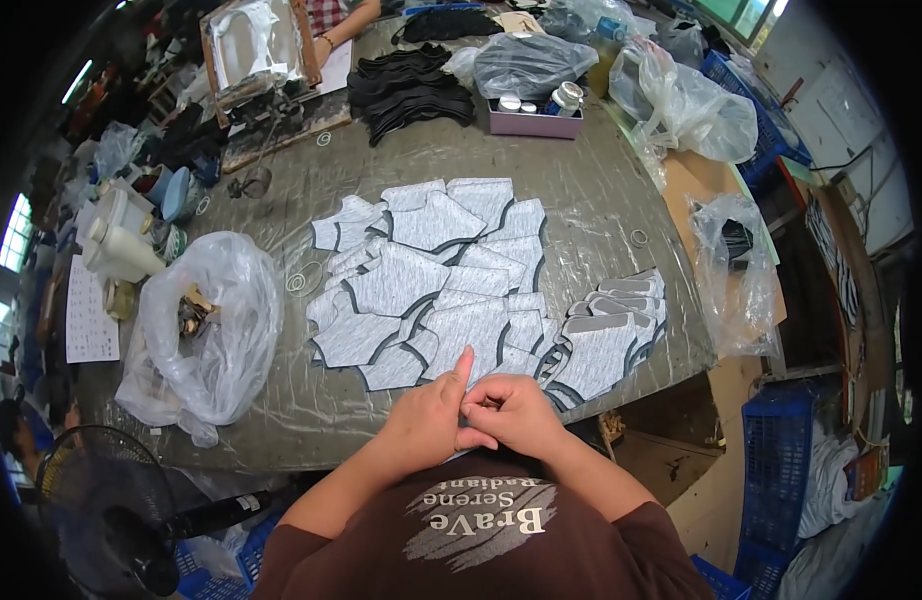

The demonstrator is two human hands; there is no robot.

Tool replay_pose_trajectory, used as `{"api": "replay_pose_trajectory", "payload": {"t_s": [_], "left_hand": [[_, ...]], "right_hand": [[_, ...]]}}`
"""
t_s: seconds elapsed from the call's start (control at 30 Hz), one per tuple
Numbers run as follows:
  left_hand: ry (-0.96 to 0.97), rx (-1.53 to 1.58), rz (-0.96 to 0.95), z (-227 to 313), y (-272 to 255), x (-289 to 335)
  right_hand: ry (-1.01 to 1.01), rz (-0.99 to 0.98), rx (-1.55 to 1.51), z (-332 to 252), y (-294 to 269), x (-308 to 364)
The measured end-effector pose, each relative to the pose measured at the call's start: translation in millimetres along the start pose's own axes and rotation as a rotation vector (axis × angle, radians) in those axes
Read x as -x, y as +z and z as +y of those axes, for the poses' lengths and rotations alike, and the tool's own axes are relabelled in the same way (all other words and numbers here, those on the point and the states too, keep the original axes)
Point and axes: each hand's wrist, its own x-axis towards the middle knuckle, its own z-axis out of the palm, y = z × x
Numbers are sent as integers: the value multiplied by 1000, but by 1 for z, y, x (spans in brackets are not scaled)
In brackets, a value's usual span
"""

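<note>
Meeting just inside the near edge of the table (601, 215), the two hands touch in front of the person's brown shirt (481, 540). The left hand (426, 420) points its index finger toward the far edge, with its thumb stretched out to the right; the right hand (521, 415) has its fingers curled in against it. Whether either one grasps anything between the fingers cannot be told. Directly beyond the fingertips, the grey fabric pieces (401, 275) with dark edges lie overlapping across the middle of the table, and a fanned pile (601, 350) of similar pieces sits toward the near right corner. A clear plastic bag (251, 335), open at the top, stands by the left edge. Near the far edge are wavy black pieces (411, 95) and, to their right, a purple box (536, 123) carrying small white-lidded containers (564, 98).
</note>
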Motion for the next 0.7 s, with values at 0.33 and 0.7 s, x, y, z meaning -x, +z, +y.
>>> {"api": "replay_pose_trajectory", "payload": {"t_s": [0.33, 0.7], "left_hand": [[-18, -137, 31, 1, 1, -2], [-5, 469, 14, -11, 10, 1]], "right_hand": [[86, 17, -104, -1, 3, 0], [109, -81, -417, 2, 4, -3]]}}
